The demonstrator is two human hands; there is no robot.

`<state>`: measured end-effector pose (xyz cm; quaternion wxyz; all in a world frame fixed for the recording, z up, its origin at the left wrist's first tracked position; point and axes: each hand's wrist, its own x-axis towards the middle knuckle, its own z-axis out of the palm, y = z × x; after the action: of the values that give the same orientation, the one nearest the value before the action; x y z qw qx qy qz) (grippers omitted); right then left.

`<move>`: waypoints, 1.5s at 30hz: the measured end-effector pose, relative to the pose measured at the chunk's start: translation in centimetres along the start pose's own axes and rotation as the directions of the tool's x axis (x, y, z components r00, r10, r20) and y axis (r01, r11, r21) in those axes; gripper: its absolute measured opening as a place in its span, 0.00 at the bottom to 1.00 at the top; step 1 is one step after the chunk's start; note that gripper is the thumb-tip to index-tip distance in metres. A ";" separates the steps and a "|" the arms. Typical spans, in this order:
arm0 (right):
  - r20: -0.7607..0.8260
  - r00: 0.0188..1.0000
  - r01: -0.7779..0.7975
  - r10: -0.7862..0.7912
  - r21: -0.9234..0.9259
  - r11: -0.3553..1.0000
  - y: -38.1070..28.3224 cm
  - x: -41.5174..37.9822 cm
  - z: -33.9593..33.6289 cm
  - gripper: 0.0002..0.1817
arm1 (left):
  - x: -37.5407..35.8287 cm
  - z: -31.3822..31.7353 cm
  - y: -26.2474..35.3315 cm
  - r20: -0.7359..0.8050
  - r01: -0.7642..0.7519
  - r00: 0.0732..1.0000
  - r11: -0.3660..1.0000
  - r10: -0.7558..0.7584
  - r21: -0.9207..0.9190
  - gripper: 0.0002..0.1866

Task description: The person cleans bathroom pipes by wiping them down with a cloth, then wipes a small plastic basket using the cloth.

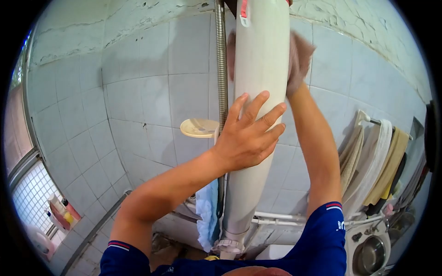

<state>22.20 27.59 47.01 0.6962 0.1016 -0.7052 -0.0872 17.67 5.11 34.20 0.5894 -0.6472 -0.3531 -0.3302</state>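
A thick off-white pipe (262, 55) runs upright in front of me. My left hand (248, 135) lies against the front of the pipe, fingers spread and stretched out. To the right of the pipe, my right hand (295, 88) is raised and reaches behind it with a brownish-pink cloth (301, 57). The cloth covers most of that hand and is blurred. Some of the same colour shows on the pipe's left side. A ribbed metal hose (221, 60) hangs along the pipe, close to my left hand, and a cream soap dish (199, 128) sticks out beside it.
Several towels (380, 156) hang from a rail on the right, above a sink with a metal bowl (371, 255). Bottles (60, 211) stand by the window at left. Blue fabric (207, 214) hangs below the soap dish. White pipes (276, 218) run along the tiled wall.
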 end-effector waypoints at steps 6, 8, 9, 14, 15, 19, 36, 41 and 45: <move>0.296 0.884 -0.465 0.360 0.626 0.626 -1.9 -5.7 1.3 0.36 | -0.3 0.4 -0.2 0.007 0.010 1.000 0.999 -0.010 -0.045 0.13; -0.045 0.999 -0.002 0.003 0.024 1.000 -1.6 -2.0 -0.7 0.35 | -0.2 0.2 -0.2 0.028 0.016 1.000 0.999 -0.014 -0.050 0.13; -0.055 0.985 -0.166 0.161 -0.110 0.980 -1.0 -0.2 -1.4 0.35 | -0.2 0.3 -0.2 0.028 0.016 0.999 0.999 -0.015 -0.046 0.13; 0.322 0.881 -0.229 0.348 -0.352 0.907 -4.2 5.2 -2.8 0.36 | -0.2 0.0 -0.1 0.044 0.012 0.999 1.000 -0.011 -0.021 0.13; 0.136 0.958 -0.282 0.251 0.300 0.911 -5.1 2.5 -0.7 0.35 | -0.2 0.0 0.0 0.033 0.009 0.999 1.000 -0.008 -0.024 0.13; 0.126 0.838 -0.404 0.530 0.797 0.449 -4.8 -2.7 1.2 0.29 | -0.2 0.0 -0.1 0.029 0.013 1.000 0.999 -0.012 -0.037 0.13; 0.196 0.908 0.405 -0.370 -0.186 0.895 -6.1 14.5 -5.6 0.21 | -0.1 0.1 0.2 0.032 0.000 0.999 1.000 0.001 -0.014 0.12; 0.239 0.933 0.358 -0.268 -0.555 0.751 -13.5 14.4 -4.4 0.28 | 0.0 0.0 0.2 0.037 -0.007 0.999 1.000 0.007 0.008 0.12; -0.045 0.985 0.149 -0.165 -0.253 0.956 -10.7 14.7 -4.3 0.25 | -0.1 0.0 0.1 0.040 -0.021 0.999 1.000 0.020 0.011 0.12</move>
<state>26.61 13.50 58.39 0.7171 0.0721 -0.6552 -0.2265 17.74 5.07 34.08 0.5891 -0.6540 -0.3601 -0.3091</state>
